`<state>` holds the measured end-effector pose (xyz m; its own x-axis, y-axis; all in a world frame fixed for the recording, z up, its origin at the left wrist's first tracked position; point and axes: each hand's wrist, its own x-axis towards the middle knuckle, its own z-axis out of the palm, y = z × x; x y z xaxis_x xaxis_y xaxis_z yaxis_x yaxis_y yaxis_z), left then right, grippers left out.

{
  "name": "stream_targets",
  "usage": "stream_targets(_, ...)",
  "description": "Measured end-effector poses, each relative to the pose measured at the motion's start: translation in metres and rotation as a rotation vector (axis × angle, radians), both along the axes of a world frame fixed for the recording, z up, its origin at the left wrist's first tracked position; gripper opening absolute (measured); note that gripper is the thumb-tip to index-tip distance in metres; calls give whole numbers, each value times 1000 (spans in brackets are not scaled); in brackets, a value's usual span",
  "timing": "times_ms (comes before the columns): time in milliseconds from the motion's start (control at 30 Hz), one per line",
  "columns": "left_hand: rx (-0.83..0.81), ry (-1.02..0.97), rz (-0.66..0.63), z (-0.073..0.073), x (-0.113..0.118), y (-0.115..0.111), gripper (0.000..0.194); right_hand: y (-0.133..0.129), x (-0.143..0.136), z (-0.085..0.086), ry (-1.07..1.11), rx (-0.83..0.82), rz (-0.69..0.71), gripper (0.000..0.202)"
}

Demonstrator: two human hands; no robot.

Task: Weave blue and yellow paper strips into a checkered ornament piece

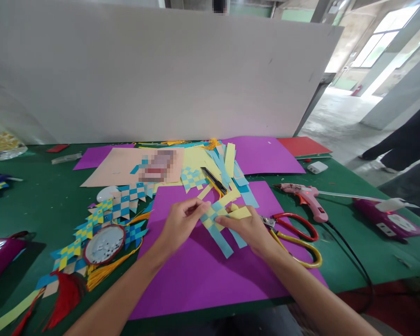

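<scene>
Between my two hands is a small woven piece of blue and yellow paper strips point(214, 214), held above a purple sheet point(192, 284). My left hand point(186, 218) pinches its upper left edge between thumb and fingers. On the other side my right hand point(248, 228) grips it, the thumb lying across the weave. Loose strip ends stick out from the weave, blue ones towards me and yellow ones to the upper right. Just beyond the hands lies a black and yellow utility knife point(214, 180). Scissors point(296, 233) with red and yellow handles rest right of my right hand.
A pink glue gun point(306, 198) with a trailing cord lies at the right. At the left are woven paper fish shapes point(80, 235), a round dish point(105, 244) and a red tassel point(66, 294). Paper strips point(224, 163) pile up behind, before a white board point(161, 74).
</scene>
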<state>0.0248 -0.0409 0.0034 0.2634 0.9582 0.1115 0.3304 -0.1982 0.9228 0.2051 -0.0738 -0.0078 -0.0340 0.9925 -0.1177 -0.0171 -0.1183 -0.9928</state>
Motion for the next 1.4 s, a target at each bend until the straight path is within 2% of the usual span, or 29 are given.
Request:
stream_targets(267, 79, 63, -59, 3, -1, -1, 31, 0, -1, 2, -25, -12, 19, 38)
stream_targets(367, 59, 49, -47, 6, 0, -4, 29, 1, -2, 3, -37, -6, 55, 37)
stream_targets(533, 31, 49, -104, 9, 2, -6, 30, 2, -1, 0, -78, 35, 101, 39)
stream_targets(767, 56, -28, 41, 6, -1, -3, 30, 3, 4, 3, -7, -43, 129, 26)
stream_targets(933, -2, -45, -4, 2, -1, 0, 28, 3, 5, 4, -11, -34, 142, 25)
stream_targets(1167, -58, -64, 18, 1, -1, -2, 36, 3, 6, 4, 14, -57, 136, 23)
stream_targets(1300, -61, -103, 51, 2, 0, 0, 37, 3, 7, 5, -15, -16, 117, 24)
stream_targets(1400, -110, -117, 12, 1, 0, 2, 36, 3, 8, 4, 3, 7, 107, 23)
